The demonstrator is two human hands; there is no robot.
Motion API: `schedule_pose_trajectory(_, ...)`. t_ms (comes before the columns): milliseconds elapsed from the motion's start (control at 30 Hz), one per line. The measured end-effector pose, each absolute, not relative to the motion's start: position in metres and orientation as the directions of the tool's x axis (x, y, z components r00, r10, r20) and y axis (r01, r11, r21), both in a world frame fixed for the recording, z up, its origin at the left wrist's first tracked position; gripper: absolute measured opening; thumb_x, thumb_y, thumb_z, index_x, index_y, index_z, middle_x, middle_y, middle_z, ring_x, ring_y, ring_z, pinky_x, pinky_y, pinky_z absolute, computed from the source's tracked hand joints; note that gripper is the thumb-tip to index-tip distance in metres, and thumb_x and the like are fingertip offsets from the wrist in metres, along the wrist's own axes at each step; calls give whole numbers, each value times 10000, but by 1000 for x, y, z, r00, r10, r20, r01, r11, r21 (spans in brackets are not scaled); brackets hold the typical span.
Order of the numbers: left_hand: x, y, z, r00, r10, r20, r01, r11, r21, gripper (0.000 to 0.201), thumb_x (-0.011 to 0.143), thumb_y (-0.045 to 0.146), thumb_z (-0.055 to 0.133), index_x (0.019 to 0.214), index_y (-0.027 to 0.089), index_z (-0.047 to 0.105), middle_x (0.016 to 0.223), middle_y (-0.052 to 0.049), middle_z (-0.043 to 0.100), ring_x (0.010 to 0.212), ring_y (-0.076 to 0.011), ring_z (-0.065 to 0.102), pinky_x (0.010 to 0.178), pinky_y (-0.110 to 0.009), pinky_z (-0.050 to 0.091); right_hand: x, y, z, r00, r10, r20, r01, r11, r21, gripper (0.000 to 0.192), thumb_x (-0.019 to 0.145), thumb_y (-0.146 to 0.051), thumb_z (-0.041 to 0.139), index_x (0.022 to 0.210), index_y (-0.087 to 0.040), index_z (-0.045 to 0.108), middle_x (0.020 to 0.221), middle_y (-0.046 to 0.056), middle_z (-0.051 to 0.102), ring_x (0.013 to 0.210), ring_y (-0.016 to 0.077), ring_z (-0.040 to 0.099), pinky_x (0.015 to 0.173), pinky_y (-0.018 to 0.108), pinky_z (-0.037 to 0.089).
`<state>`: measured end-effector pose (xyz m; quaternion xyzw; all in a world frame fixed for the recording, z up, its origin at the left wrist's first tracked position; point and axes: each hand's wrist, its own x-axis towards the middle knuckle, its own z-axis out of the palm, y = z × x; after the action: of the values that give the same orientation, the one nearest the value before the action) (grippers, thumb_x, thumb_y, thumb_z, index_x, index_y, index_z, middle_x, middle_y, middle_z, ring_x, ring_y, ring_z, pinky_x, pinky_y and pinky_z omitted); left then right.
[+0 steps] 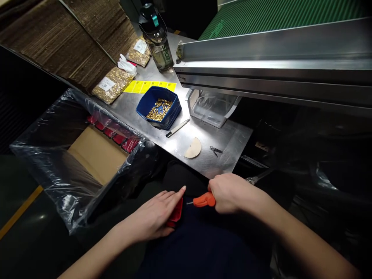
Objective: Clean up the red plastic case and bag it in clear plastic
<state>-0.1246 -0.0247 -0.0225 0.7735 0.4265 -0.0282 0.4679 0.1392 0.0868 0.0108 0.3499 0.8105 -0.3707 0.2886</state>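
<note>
- The right hand (229, 192) is closing its fingers tightly around an orange-handled tool (204, 200), just below the steel table (203, 162).
- The left hand (155, 217) is lying with fingers loosely extended over a red part (176, 214), touching it, beside the tool.
- On the table, a blue bin (171, 112) is holding small gold pieces (159, 109).
- Left of the table, a plastic-lined carton (95, 155) is holding red parts (116, 136).

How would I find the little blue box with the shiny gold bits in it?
Look at the long steel table. Near its middle, just in front of the yellow labels, sits the blue bin, open on top. The other gold bits lie sealed in clear bags; only this bin is blue.
</note>
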Motion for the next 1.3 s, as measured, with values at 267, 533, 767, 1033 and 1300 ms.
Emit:
schedule_pose_trajectory(267, -128, -23, -33, 14, 830, -558, 177, 547, 818, 819, 870, 418, 770, 1577, 327, 366, 1448, -127, 615, 1309, -365, 605, 1144, -513, 455, 152, 78, 27, -549, 399, -735, 827, 385, -409, 115, 690, -206, 647, 775, -216, 724, 715, 47, 736, 627, 244, 705, 474, 277, 331)
schedule_pose_trajectory(533, -103, -45, -51, 306, 537, -786, -797, 596, 97, 607, 996, 505, 555, 1519, 227, 426, 1338, -244, 673, 960, -301, 780, 850, -432, 643, 181, 45, 22, -475, 443, -760, 878, 189, -439, 130, 654, -124, 623, 719, -221, 683, 683, 11, 715, 632, 197, 679, 488, 267, 253)
schedule_pose_trajectory(767, -68, -40, -35, -230, 638, -734, -573, 521, 633, 634, 906, 388, 738, 1479, 328, 471, 1387, -99, 660, 1249, -332, 656, 1067, -566, 543, 180, 15, 20, -530, 433, -729, 843, 171, -511, 214, 668, -77, 592, 806, -221, 670, 765, 21, 746, 705, 217, 716, 543, 277, 292)
schedule_pose_trajectory(1033, -76, -16, -10, -5, 644, -765, -355, 714, 603, 802, 864, 502, 753, 1537, 276, 380, 1438, -168, 617, 1206, -373, 674, 1025, -520, 557, 216, 22, 7, -543, 605, -582, 815, 212, -540, 304, 701, -28, 577, 919, -221, 663, 988, 45, 702, 920, 239, 664, 771, 311, 466)
schedule_pose_trajectory(1300, -61, -15, -15, 345, 412, -843, -682, 727, 76, 648, 977, 620, 503, 1297, 65, 599, 1311, -239, 694, 974, -353, 766, 918, -466, 596, 306, 84, -96, -337, 887, -316, 923, 378, 77, 562, 926, -23, 432, 1432, -247, 531, 1235, 146, 567, 1010, 285, 598, 679, 314, 488)
